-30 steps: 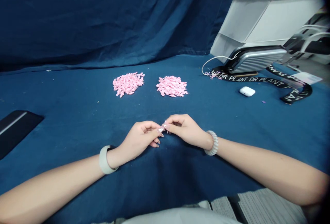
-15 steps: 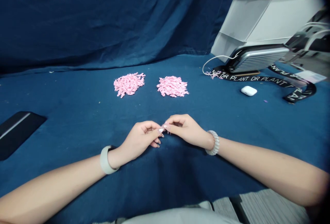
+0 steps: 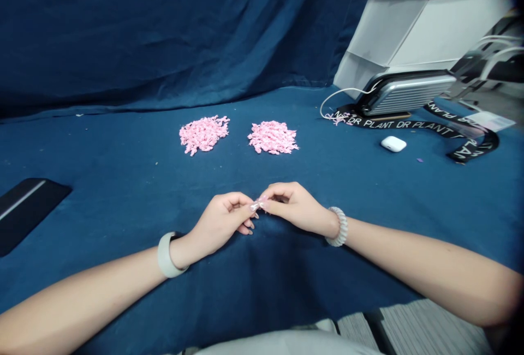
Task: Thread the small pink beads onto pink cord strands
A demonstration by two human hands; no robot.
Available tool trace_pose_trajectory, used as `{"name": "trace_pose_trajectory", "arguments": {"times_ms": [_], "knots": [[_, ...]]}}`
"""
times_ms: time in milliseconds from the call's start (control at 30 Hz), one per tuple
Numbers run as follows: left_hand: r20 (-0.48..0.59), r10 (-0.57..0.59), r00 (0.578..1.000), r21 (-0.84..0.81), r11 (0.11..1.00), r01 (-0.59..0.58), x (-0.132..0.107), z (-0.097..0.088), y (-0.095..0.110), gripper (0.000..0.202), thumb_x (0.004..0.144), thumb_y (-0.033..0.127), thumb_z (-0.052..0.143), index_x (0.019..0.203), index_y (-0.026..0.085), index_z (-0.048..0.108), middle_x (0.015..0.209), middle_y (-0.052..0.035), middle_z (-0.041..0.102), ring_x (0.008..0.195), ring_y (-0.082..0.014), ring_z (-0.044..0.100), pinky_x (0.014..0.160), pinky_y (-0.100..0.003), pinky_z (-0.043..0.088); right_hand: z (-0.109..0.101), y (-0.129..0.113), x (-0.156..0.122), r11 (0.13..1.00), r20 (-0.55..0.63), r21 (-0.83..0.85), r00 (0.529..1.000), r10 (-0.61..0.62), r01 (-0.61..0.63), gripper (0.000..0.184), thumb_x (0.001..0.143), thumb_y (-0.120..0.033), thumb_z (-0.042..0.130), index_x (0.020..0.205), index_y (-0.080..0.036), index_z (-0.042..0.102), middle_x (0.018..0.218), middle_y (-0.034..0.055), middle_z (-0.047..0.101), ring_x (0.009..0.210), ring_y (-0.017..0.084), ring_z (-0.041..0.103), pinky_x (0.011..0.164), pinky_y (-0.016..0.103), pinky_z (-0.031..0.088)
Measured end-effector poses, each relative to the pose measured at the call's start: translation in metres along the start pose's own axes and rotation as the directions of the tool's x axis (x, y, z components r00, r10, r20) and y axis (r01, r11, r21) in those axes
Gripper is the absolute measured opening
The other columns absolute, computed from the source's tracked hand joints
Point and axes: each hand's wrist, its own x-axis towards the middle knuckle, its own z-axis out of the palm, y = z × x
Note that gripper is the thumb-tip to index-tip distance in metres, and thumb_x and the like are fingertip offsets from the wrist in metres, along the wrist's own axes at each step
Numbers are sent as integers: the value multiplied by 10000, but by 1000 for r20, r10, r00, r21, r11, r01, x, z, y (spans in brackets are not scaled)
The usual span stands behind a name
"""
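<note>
My left hand (image 3: 223, 221) and my right hand (image 3: 292, 205) meet fingertip to fingertip low over the blue cloth (image 3: 123, 180). Both pinch a tiny pink piece (image 3: 258, 203) between thumb and forefinger; most of it is hidden by the fingers. Farther back lie two heaps of small pink pieces, the left heap (image 3: 203, 132) and the right heap (image 3: 272, 137), each well beyond the hands. A pale band sits on my left wrist (image 3: 166, 254) and a coiled white tie on my right wrist (image 3: 339, 226).
A dark flat object (image 3: 24, 208) lies at the left edge. At the back right are a silver ribbed case (image 3: 409, 92) with a white cable, a black printed strap (image 3: 409, 125) and a white earbud case (image 3: 393, 144). Blue cloth hangs behind.
The hands stay together on the pink piece with only slight finger shifts. The view has drifted a little.
</note>
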Motion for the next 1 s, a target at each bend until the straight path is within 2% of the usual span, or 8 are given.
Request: {"name": "trace_pose_trajectory", "arguments": {"times_ms": [167, 367, 1000], "knots": [[28, -9, 1000, 34, 999, 8, 1, 0, 1, 314, 679, 388, 645, 791, 104, 569, 608, -3, 586, 530, -57, 566, 516, -153, 491, 0, 2, 0, 1000, 4, -22, 1000, -7, 7, 281, 745, -370, 589, 803, -105, 661, 746, 42, 613, 636, 59, 497, 593, 169, 398], [118, -26, 993, 113, 994, 13, 2, 1, 4, 304, 659, 379, 662, 742, 109, 547, 585, 17, 565, 533, -42, 541, 536, -156, 490, -1, 3, -1, 999, 57, -45, 998, -14, 17, 307, 702, -405, 634, 761, -104, 641, 695, 23, 579, 622, 52, 466, 580, 160, 377], [176, -24, 984, 179, 984, -8, 2, 0, 6, 335, 653, 408, 661, 741, 103, 552, 590, 14, 559, 512, -36, 521, 514, -145, 458, -5, 0, 0, 991, 144, -127, 989, -34, 52, 315, 701, -412, 636, 744, -101, 621, 700, 22, 560, 629, 54, 469, 607, 165, 387]]}}
